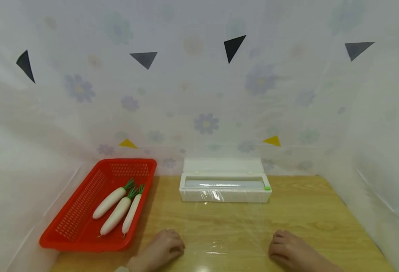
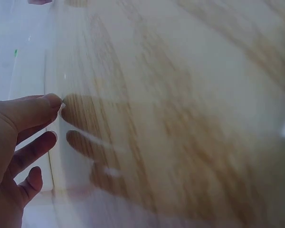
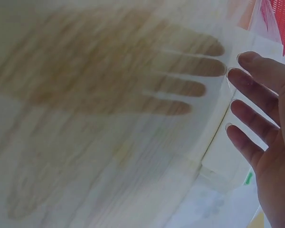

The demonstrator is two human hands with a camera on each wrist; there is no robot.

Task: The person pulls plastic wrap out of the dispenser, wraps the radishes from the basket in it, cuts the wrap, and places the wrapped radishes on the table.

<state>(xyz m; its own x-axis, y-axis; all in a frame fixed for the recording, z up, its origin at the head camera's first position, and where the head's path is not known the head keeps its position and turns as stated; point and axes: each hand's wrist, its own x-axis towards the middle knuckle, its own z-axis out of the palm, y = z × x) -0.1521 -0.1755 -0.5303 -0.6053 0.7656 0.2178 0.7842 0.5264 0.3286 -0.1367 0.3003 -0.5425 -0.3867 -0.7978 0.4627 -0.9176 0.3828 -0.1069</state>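
A clear sheet of cling film (image 1: 224,226) runs from a white cling film dispenser (image 1: 226,196) toward the near side of the table, between my two hands. My left hand (image 1: 165,247) pinches the film's near left corner between thumb and forefinger, its other fingers loosely bent, as the left wrist view shows. At the near right corner is my right hand (image 1: 289,250), holding the film by the thumb and forefinger with the remaining fingers spread in the right wrist view. The dispenser's lid (image 1: 223,165) stands raised, and a film roll (image 1: 224,184) shows inside.
A red plastic basket (image 1: 46,241) stands left of my left hand, holding a white radish (image 1: 110,202), a second radish (image 1: 117,217) and a third radish (image 1: 131,214), all with green tops. A green slider (image 1: 267,188) sits at the dispenser's right end. Pale sheeting surrounds the wooden table (image 1: 322,223).
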